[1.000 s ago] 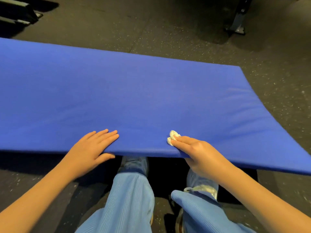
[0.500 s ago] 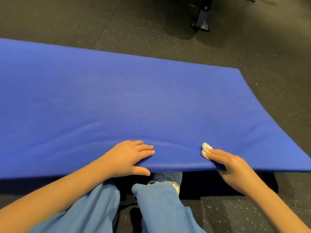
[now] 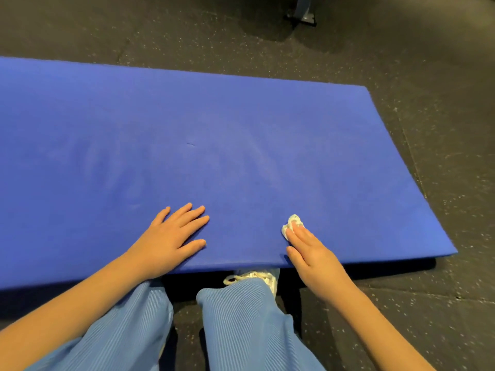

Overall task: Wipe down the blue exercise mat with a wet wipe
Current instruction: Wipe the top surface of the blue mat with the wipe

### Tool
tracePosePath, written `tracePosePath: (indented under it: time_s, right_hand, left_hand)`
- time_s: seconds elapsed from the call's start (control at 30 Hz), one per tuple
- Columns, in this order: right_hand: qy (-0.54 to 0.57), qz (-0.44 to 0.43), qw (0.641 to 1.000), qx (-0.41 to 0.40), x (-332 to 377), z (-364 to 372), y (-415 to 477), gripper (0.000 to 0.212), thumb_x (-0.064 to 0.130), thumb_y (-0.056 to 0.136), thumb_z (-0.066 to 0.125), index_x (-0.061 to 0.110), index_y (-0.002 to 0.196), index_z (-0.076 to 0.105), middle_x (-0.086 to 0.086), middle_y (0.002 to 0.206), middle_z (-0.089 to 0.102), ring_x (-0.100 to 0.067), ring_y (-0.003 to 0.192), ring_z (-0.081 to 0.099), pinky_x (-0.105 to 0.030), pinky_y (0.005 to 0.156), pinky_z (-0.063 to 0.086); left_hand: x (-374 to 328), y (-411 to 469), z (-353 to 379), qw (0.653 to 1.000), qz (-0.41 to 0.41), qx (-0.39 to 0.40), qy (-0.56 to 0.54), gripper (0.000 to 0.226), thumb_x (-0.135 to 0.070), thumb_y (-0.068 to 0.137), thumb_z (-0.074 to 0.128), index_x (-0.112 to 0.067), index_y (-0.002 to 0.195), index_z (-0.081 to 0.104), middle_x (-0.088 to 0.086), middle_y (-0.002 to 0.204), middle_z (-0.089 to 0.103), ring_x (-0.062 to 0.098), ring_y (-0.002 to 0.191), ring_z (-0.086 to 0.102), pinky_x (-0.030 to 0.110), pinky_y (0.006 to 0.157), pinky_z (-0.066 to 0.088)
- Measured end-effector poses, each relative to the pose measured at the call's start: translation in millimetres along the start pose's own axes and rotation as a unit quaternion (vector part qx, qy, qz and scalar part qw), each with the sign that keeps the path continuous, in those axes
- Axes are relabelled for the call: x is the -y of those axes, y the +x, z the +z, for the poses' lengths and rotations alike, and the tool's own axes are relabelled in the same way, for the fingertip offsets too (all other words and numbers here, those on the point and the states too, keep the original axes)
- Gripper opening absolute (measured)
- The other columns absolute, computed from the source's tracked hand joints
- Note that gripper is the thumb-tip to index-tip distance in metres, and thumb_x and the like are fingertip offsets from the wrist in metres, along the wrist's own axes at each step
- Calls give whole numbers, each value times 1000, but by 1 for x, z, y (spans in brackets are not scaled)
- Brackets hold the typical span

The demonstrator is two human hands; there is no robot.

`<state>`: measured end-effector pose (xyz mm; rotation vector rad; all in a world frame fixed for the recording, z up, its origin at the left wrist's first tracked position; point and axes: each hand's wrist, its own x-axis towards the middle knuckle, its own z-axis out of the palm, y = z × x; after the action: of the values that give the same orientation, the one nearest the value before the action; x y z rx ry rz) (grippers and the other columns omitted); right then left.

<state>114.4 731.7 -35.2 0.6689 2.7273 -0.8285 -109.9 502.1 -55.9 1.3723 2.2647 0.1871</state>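
We've got our left hand (image 3: 174, 236) spread flat, probably to pin the mat (image 3: 241, 129), while our right hand (image 3: 313, 253) presses the wipe (image 3: 290, 223) down with straight fingers.

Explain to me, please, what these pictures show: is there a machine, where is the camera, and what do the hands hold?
There is no machine here, only a person with two bare hands. The camera sits on the person's head and looks forward and down, so the arms enter from below. A large blue exercise mat fills the middle, with dark speckled floor around it. The left hand lies flat on the mat near its front edge, holding nothing. The right hand presses a small crumpled white wet wipe onto the mat with straight fingers. Below are light blue trousers and one pale shoe.
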Motion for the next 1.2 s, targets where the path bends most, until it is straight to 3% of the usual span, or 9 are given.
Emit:
tracePosePath:
  time_s: [0.07,0.2,0.37,0.5,0.6,0.77,1.0,1.1,1.2]
  right_hand:
    - [26,-14,1000,6,17,10,2,59,48,98,26,25,152,22,21,152,-7,5,142,-9,-28,121,2]
    - [17,-126,988,82,35,17,-8,75,68,89,8,28,152,17,21,156,-7,8,142,-10,-16,116,-5]
    - [-18,-4,1000,15,16,12,38,62,49,98,21,19,152,23,5,161,1,-8,148,-4,-32,120,8]
    - [2,-91,995,35,52,27,37,78,58,87,14,16,152,23,2,161,-1,-10,148,-6,-29,120,2]
    - [-16,-133,989,60,51,24,38,81,59,83,6,21,153,21,10,160,-3,-3,146,-7,-17,114,-4]
    - [-37,16,999,5,39,23,84,65,51,99,24,14,152,22,-3,162,1,-15,148,-6,-36,120,7]
    - [-61,-80,993,56,44,19,77,90,63,78,0,18,154,14,4,161,-7,-10,147,-10,-25,117,-2]
    - [-70,-2,997,31,28,15,111,68,54,97,20,17,154,15,-1,162,-5,-14,148,-9,-38,120,8]
    - [-47,36,998,14,39,26,123,66,48,101,32,15,154,10,-3,161,-12,-17,148,-13,-36,120,2]
  left_hand:
    - [3,2,2,999,-35,-13,-2,115,-87,58,-26,-34,151,16,-24,150,-6,3,145,-8,32,117,-7]
    - [3,2,5,999,-46,-16,9,113,-87,60,-22,-34,152,17,-20,156,-1,8,147,-5,32,117,-6]
    - [1,2,10,997,-37,-30,54,110,-77,67,-31,-29,152,19,-12,159,7,15,149,2,36,117,-4]
    - [2,1,13,994,-28,-33,105,79,-60,96,-2,-18,140,50,1,148,44,25,137,38,39,110,15]
    - [3,1,18,991,-37,-40,119,68,-53,101,8,-16,134,56,2,141,52,25,132,43,43,105,22]
    - [4,1,18,989,-23,-69,128,68,-51,101,8,-15,133,56,4,141,52,23,133,32,44,105,22]
    - [2,-1,17,990,-19,-71,122,69,-52,101,9,-15,132,58,5,139,54,24,133,33,45,104,23]
    - [3,1,17,991,-19,-57,119,67,-52,101,10,-16,133,57,3,139,53,23,133,34,45,105,23]
    - [4,3,15,994,-16,-40,103,68,-55,100,10,-18,131,58,1,138,54,22,132,34,44,105,23]
